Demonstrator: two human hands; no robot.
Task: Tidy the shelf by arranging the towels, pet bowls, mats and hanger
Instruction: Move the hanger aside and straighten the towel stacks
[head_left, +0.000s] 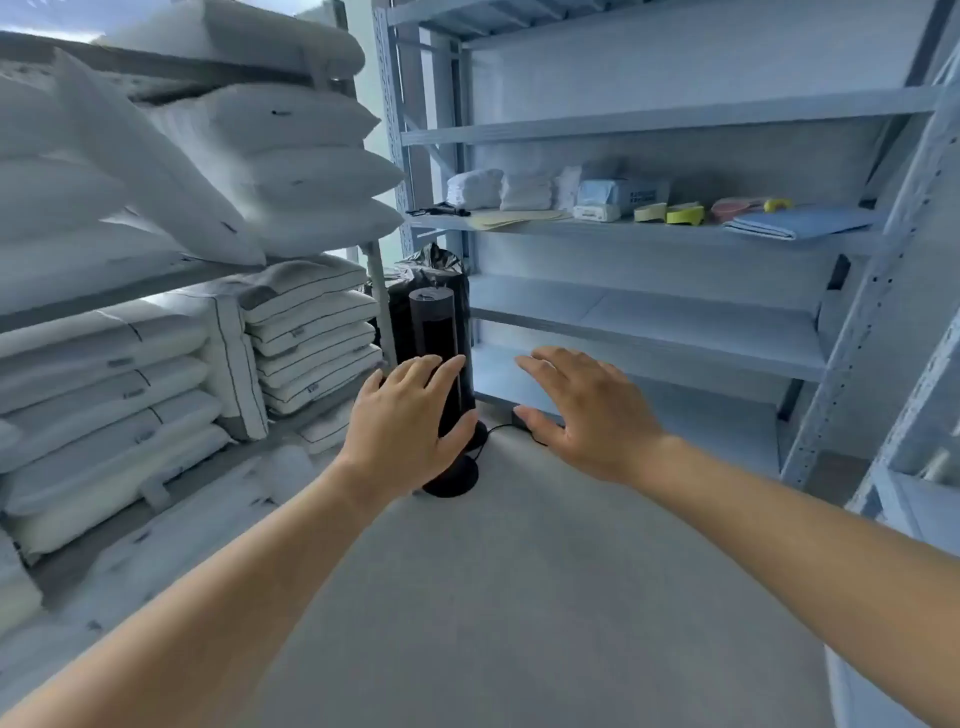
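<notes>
On the middle board of the grey metal shelf (675, 235) lie a black hanger (438, 210) at the left, folded white towels (498, 189), a yellow mat (511, 218), yellow-green pet bowls (670, 213), a pink bowl (732, 208) and a folded blue mat (789, 223). My left hand (410, 421) and my right hand (587, 410) are stretched out in front of me, well below that board, fingers straight, holding nothing.
A black tower fan (441, 338) stands on the floor behind my left hand, with a black bag behind it. A rack of stacked white pillows (182, 208) fills the left side. A packet of wipes (618, 195) sits on the shelf. Another shelf frame stands at right.
</notes>
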